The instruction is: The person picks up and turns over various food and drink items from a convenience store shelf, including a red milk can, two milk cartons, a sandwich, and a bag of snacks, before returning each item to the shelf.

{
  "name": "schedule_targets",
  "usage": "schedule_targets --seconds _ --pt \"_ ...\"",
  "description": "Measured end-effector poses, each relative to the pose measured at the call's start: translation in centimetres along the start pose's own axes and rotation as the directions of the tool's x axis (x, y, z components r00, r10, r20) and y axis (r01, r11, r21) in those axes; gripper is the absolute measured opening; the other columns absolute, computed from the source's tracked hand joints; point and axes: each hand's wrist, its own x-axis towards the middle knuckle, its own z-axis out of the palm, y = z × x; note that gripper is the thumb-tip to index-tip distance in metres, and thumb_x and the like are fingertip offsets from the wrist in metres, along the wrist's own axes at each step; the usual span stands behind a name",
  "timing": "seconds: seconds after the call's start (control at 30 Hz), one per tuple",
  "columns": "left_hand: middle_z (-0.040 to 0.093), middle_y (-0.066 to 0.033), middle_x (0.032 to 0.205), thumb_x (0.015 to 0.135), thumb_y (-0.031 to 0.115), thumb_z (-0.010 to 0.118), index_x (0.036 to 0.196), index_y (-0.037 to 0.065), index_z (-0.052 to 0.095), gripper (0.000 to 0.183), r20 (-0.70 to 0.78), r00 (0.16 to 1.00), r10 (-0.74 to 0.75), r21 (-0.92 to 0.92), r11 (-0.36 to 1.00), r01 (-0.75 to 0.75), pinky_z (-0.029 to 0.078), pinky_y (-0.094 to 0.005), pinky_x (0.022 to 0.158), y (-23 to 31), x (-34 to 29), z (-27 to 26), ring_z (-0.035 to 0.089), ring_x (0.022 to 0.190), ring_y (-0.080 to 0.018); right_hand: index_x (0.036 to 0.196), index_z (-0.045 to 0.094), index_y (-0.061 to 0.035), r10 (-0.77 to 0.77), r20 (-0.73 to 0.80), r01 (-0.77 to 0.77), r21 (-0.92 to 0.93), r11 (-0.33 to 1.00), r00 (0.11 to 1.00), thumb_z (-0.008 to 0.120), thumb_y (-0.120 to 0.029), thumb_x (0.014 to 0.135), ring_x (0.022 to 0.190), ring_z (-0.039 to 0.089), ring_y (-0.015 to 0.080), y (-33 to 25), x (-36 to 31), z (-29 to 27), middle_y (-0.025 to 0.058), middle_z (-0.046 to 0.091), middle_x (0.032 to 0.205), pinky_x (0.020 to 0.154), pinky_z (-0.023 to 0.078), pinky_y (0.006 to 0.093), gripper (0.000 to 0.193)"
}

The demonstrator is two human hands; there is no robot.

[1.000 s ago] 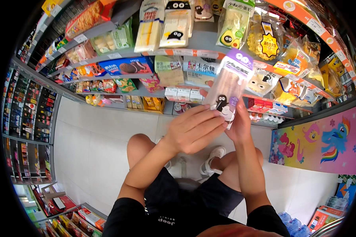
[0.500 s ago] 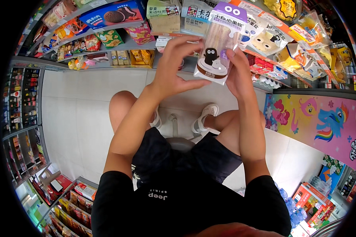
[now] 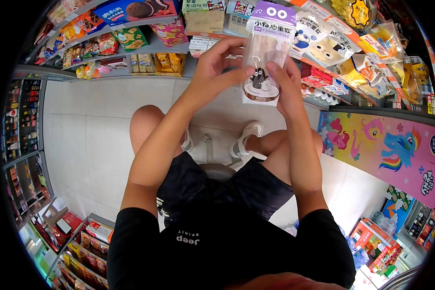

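Observation:
Upright in front of the lower shelves is a packaged bread [image 3: 266, 50] in a clear plastic bag with a purple top and a dark and a white cartoon figure near its base. My left hand [image 3: 217, 70] grips its left side, thumb on the front and fingers passing behind. From the right, my right hand [image 3: 286, 87] closes round the other edge, its thumb pressed on the front. The fingers behind the bag are mostly hidden.
Shelves of snacks curve across the front, with a blue biscuit box [image 3: 135, 12], a bag of toast [image 3: 204, 17] and white bread bags [image 3: 326, 48]. A pink cartoon panel [image 3: 396, 150] stands at right. Behind on the left is a snack rack [image 3: 84, 251]. I sit on a stool [image 3: 217, 170].
My left hand has closed onto the bread bag; its thumb has moved from below the bag up to the front. The bag sits a little more upright.

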Motion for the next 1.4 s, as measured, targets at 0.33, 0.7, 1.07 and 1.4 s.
schedule_targets --seconds 0.33,0.7,1.07,1.4 --pt "0.062 -0.0083 0.115 0.087 0.013 0.078 0.130 0.000 0.055 0.050 -0.061 0.998 0.025 0.082 0.996 -0.020 0.054 -0.0242 0.072 -0.8 1.1 -0.3 0.064 0.089 -0.0097 0.130 0.058 -0.0013 -0.032 0.004 0.031 0.036 0.999 0.999 0.065 -0.010 0.095 0.102 0.065 0.0124 0.9 0.8 0.4 0.0068 0.069 0.115 0.088 0.052 0.0284 0.036" --pt "0.063 -0.0092 0.115 0.088 0.010 0.076 0.127 0.002 0.056 0.045 -0.071 0.997 -0.034 0.003 0.999 0.035 0.052 -0.0247 0.074 -1.0 0.9 -0.9 0.064 0.091 -0.0101 0.127 0.059 -0.0013 -0.061 0.020 0.062 -0.050 0.997 0.998 0.067 -0.013 0.095 0.100 0.064 0.0105 1.3 0.9 0.5 0.0060 0.069 0.114 0.086 0.052 0.0273 0.036" --pt "0.062 -0.0065 0.116 0.089 0.012 0.072 0.126 0.003 0.056 0.042 -0.052 0.999 0.009 0.025 1.000 -0.007 0.049 -0.0272 0.087 -0.7 0.4 -0.9 0.060 0.102 -0.0115 0.126 0.058 -0.0021 -0.078 0.025 0.081 -0.101 0.992 0.997 0.068 -0.015 0.093 0.097 0.063 0.0096 1.3 0.8 1.3 0.0044 0.068 0.111 0.084 0.050 0.0267 0.037" --pt "0.063 -0.0084 0.111 0.090 0.009 0.072 0.127 0.001 0.057 0.041 -0.076 0.997 0.030 -0.009 0.999 -0.031 0.052 -0.0281 0.085 -0.6 0.5 -1.4 0.063 0.099 -0.0128 0.126 0.058 -0.0031 -0.078 0.021 0.080 -0.093 0.993 0.997 0.067 -0.015 0.093 0.096 0.060 0.0087 1.5 1.2 1.6 0.0036 0.067 0.111 0.083 0.049 0.0251 0.036"
